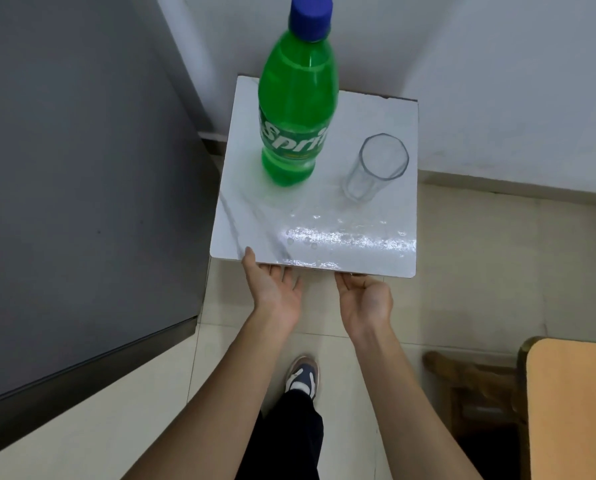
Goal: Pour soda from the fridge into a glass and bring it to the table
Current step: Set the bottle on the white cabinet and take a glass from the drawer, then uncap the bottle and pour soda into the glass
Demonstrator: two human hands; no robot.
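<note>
A green Sprite bottle (294, 109) with a blue cap stands upright on a small white marble-patterned table (255, 230), toward its back left. An empty clear glass (374, 166) stands to the bottle's right, apart from it. My left hand (272, 289) is at the table's near edge, palm up, thumb on top and fingers under the edge. My right hand (364, 301) is beside it, fingers curled under the same edge. Neither hand touches the bottle or the glass.
A tall grey fridge (82, 185) fills the left side, its door closed. White walls meet in a corner behind the small table. An orange-topped wooden table (573, 410) sits at the lower right. My foot (301, 375) is on the pale tiled floor.
</note>
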